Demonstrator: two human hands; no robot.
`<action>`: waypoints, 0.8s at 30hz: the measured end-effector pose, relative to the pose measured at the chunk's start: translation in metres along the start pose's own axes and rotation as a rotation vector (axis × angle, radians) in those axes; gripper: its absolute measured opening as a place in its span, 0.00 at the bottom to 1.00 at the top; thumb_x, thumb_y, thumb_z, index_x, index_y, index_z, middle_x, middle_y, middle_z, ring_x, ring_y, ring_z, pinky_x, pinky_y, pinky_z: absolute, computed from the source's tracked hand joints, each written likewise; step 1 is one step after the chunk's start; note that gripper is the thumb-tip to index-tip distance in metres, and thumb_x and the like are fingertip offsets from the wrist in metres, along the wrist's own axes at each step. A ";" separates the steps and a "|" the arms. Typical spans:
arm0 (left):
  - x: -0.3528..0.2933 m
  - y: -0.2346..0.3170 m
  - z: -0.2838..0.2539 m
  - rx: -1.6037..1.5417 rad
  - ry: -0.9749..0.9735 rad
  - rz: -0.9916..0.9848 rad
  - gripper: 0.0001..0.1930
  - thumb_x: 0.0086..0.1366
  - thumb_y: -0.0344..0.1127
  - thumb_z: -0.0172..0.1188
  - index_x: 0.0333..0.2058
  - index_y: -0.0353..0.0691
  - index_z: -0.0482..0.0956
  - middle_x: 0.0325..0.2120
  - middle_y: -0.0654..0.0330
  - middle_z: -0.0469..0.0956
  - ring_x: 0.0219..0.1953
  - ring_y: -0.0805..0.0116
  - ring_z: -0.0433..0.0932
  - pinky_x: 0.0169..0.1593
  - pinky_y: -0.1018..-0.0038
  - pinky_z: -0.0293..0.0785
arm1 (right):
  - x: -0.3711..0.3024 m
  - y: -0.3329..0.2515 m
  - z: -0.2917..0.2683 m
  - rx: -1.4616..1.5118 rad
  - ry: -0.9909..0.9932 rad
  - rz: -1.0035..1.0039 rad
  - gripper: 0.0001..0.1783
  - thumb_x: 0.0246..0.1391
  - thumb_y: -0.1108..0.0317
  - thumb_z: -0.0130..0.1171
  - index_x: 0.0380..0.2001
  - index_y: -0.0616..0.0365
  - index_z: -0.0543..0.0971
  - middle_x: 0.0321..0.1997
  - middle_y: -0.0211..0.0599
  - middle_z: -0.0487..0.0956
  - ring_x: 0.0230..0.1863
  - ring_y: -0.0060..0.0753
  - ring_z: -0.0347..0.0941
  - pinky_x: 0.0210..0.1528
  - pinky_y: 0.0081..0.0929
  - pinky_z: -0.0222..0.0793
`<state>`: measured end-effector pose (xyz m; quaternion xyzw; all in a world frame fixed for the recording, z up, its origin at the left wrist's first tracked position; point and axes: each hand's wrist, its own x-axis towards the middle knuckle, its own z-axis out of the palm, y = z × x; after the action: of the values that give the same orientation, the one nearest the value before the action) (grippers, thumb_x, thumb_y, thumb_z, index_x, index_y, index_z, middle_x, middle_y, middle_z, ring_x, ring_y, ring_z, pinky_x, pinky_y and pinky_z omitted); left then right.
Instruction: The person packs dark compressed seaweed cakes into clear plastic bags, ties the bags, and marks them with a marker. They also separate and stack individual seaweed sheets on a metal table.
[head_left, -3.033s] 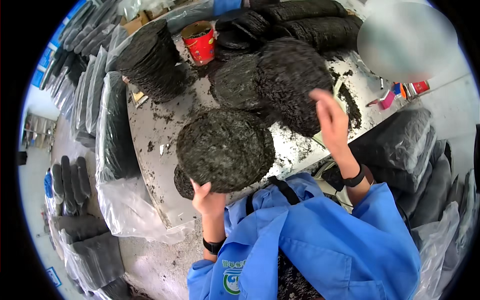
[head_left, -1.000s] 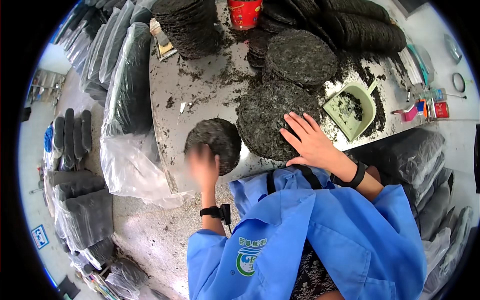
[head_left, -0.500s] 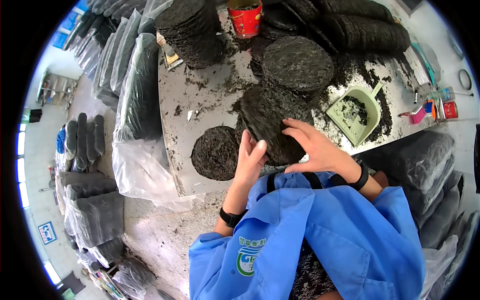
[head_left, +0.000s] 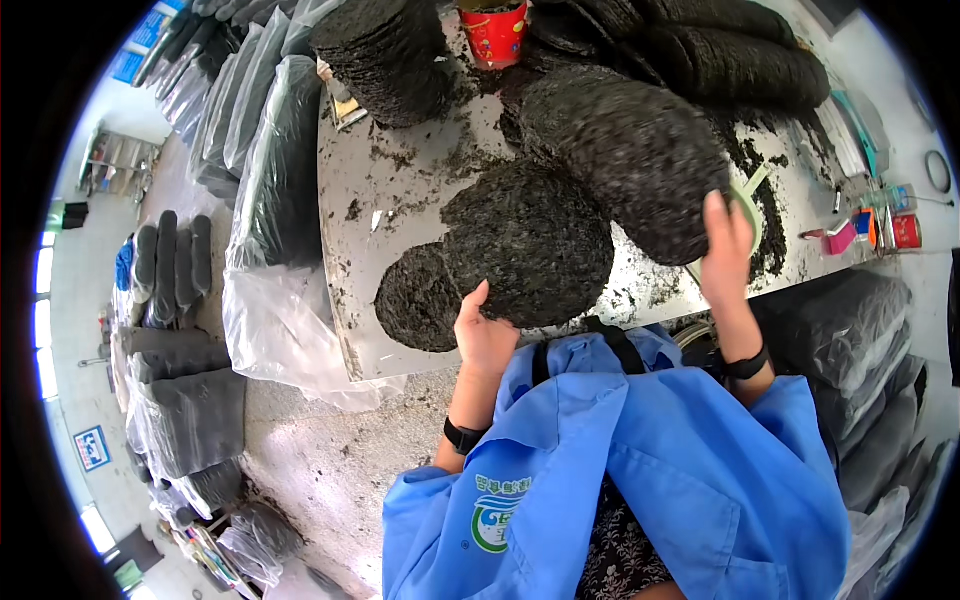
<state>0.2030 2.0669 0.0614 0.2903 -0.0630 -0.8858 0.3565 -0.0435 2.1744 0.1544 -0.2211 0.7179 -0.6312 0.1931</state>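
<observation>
Black-brown, rough-matted round sheets lie at the middle of the pale worktop [head_left: 365,240], which is strewn with dark crumbs. The left hand [head_left: 487,325] is clamped on the near edge of the front round sheet [head_left: 530,245], thumb on top and fingers underneath; this sheet overlaps a smaller round sheet [head_left: 412,300] at its left. The right hand [head_left: 727,245], slightly blurred, grips the right edge of another round sheet [head_left: 655,165], which slants across the pile behind and partly covers a pale green dustpan [head_left: 753,212]. Farther back stand a tall dark stack [head_left: 385,60] and, right of it, a red bucket [head_left: 493,38].
</observation>
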 end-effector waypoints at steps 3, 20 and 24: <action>-0.004 0.005 -0.013 -0.087 -0.034 -0.010 0.17 0.61 0.35 0.49 0.48 0.37 0.72 0.48 0.55 0.74 0.52 0.54 0.70 0.58 0.56 0.62 | 0.022 0.013 -0.032 0.543 0.015 0.148 0.15 0.61 0.64 0.50 0.48 0.61 0.71 0.44 0.32 0.75 0.42 0.23 0.73 0.43 0.23 0.71; -0.027 0.013 0.073 2.133 -0.747 0.808 0.31 0.41 0.33 0.57 0.50 0.59 0.76 0.61 0.53 0.59 0.65 0.52 0.51 0.65 0.49 0.27 | -0.015 0.060 0.023 0.809 -0.264 0.571 0.14 0.63 0.64 0.43 0.43 0.61 0.72 0.43 0.36 0.77 0.43 0.29 0.74 0.47 0.30 0.70; -0.036 0.033 0.039 1.632 -0.306 0.986 0.33 0.52 0.37 0.60 0.58 0.40 0.63 0.59 0.48 0.60 0.63 0.59 0.55 0.62 0.59 0.48 | -0.017 0.076 0.023 0.837 -0.196 0.682 0.17 0.63 0.64 0.39 0.45 0.63 0.72 0.45 0.40 0.77 0.46 0.36 0.74 0.51 0.36 0.69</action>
<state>0.2215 2.0632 0.1212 0.2710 -0.8199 -0.3482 0.3648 -0.0220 2.1734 0.0760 0.0618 0.4152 -0.7409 0.5243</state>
